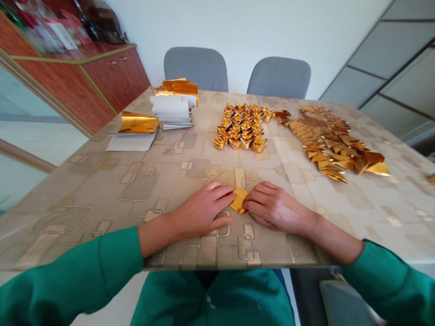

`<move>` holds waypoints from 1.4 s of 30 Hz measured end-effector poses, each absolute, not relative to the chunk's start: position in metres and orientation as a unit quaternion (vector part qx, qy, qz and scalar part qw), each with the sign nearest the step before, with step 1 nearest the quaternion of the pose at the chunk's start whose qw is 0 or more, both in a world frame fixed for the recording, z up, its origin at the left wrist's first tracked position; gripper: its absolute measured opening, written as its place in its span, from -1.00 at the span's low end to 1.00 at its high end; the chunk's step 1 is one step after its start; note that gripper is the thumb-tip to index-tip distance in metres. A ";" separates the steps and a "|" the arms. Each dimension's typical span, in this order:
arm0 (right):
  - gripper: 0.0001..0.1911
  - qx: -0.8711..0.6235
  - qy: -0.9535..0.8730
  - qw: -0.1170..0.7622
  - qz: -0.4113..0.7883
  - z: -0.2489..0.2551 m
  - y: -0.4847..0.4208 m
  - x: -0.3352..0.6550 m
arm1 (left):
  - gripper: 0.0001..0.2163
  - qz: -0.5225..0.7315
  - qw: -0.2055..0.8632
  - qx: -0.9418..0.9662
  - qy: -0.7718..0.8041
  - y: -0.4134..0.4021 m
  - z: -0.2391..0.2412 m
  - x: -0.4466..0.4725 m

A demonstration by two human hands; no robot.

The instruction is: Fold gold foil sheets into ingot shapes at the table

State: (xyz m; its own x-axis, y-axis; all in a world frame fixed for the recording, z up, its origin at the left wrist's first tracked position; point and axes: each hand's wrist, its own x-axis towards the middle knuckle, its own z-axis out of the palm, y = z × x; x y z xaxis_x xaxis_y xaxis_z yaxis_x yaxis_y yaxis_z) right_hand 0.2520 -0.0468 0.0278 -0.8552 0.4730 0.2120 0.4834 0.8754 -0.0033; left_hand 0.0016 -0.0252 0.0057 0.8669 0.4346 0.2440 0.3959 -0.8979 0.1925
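Note:
A small folded piece of gold foil paper (239, 200) lies on the patterned table (142, 190) near its front edge. My left hand (202, 210) presses on its left side with the fingertips, and my right hand (275, 207) presses on its right side. Both hands lie flat against the table, fingers on the paper. Most of the piece is hidden under my fingers. Beyond it stands a cluster of finished gold ingot shapes (243, 127), and to their right a spread of flat folded gold pieces (331, 142).
A stack of white-backed foil sheets (175, 111) sits at the far left of the table, with a curled gold sheet (137, 123) beside it. Two grey chairs (196, 68) stand behind the table. A red-brown cabinet (102, 77) is at the left.

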 end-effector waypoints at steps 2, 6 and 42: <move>-0.78 -0.245 -0.964 0.105 -0.016 0.029 -0.046 0.253 | -0.50 0.127 0.048 0.968 0.209 -0.025 0.003 0.004; -0.79 -0.240 -0.964 0.112 0.000 0.030 -0.046 0.253 | -0.46 0.107 0.026 0.972 0.208 -0.027 0.005 0.008; -0.88 -0.442 -0.843 0.227 0.208 0.009 -0.014 0.250 | -0.68 0.155 0.016 0.973 0.173 -0.024 0.001 -0.002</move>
State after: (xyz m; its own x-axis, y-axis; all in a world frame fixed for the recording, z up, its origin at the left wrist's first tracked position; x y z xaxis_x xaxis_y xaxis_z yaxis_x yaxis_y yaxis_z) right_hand 0.2503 -0.0135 0.0093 -0.5070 0.8389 0.1981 0.6500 0.5230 -0.5513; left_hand -0.0022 -0.0244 0.0010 0.8924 0.3410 0.2955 0.3311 -0.9398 0.0849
